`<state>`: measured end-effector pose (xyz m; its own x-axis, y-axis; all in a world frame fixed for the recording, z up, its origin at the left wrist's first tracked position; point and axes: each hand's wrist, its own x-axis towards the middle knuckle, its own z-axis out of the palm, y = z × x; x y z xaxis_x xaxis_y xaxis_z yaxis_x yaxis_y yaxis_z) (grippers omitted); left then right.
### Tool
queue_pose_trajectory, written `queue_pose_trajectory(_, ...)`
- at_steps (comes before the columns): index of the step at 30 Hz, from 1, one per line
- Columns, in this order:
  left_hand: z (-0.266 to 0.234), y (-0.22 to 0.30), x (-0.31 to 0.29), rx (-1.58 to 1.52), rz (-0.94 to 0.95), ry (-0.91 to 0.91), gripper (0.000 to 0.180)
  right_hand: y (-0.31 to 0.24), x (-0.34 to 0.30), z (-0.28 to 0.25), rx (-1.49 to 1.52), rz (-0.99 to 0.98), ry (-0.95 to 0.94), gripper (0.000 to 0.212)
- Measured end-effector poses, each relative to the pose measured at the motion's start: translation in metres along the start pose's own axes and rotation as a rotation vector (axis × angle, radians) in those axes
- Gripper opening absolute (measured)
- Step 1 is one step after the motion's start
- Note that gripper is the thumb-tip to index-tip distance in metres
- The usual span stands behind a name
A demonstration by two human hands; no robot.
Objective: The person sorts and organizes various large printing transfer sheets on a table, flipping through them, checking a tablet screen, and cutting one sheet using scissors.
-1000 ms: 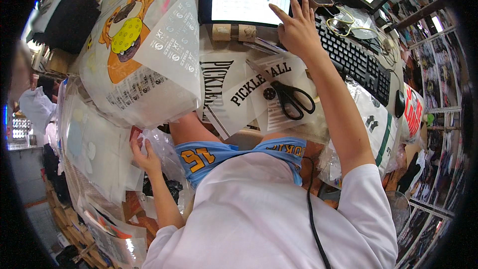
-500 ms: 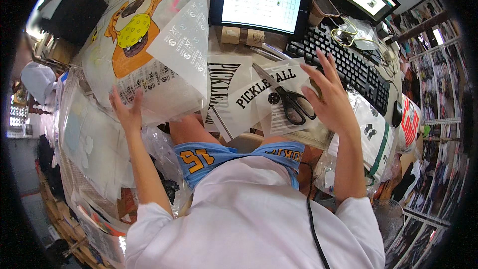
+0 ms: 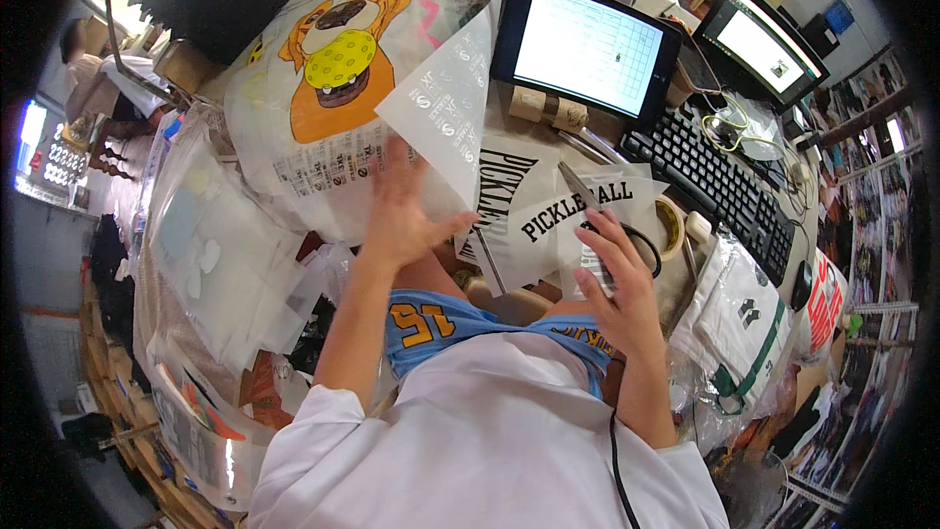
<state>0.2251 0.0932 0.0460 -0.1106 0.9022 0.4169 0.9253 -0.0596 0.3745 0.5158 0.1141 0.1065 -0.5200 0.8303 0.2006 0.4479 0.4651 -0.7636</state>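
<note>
My left hand (image 3: 399, 216) is open, its thumb stretched out and its fingers blurred, over the lower edge of a large clear film sheet (image 3: 269, 142) printed with a brown dog holding a yellow ball. My right hand (image 3: 625, 284) is bent over a pair of scissors (image 3: 573, 179). Its thumb and fingers are apart, and part of the black handles is hidden beneath it. The scissors lie across a cut film piece with black lettering (image 3: 548, 223). A second lettered film piece (image 3: 499, 176) lies beside it, under a thin metal strip (image 3: 489, 260).
A tablet (image 3: 586, 49) stands behind the film pieces, with a black keyboard (image 3: 715, 181) to its right. A tape roll (image 3: 670, 227) is right of the scissors. Bagged white garments (image 3: 734, 318) lie at the right; more film (image 3: 225, 255) lies at the left.
My left hand has moved right along the dog sheet. My right hand has come down and left onto the scissors. The view has shifted, and the tape roll now shows.
</note>
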Motion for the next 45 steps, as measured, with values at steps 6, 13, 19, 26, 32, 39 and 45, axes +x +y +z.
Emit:
queue_pose_trajectory(6, 0.035, 0.016, -0.001, 0.074, 0.094, -0.188, 0.062, -0.013, 0.008, 0.013, 0.044, -0.061, -0.046, 0.041)
queue_pose_trajectory(13, 0.011, 0.016, 0.007, 0.0, 0.028, -0.098, 0.046, 0.007, -0.006, 0.01, 0.108, 0.031, 0.004, 0.041)
queue_pose_trajectory(19, 0.017, 0.01, 0.013, 0.065, -0.091, 0.051, 0.04, -0.002, 0.005, 0.017, 0.131, 0.014, 0.016, 0.045)
queue_pose_trajectory(26, -0.019, -0.022, 0.026, -0.184, -0.358, 0.184, 0.042, -0.012, 0.017, 0.027, 0.191, 0.055, -0.006, 0.051)
queue_pose_trajectory(32, -0.083, -0.089, 0.019, -0.198, -0.319, 0.591, 0.035, -0.013, 0.021, 0.042, 0.257, 0.048, -0.003, 0.049)
queue_pose_trajectory(39, -0.124, -0.082, 0.012, -0.59, -0.411, 0.787, 0.037, -0.015, 0.023, 0.052, 0.276, 0.037, -0.032, 0.039)
queue_pose_trajectory(45, -0.074, -0.052, 0.018, -0.444, -0.187, 0.512, 0.038, -0.039, 0.032, 0.078, 0.325, -0.01, -0.341, 0.032)
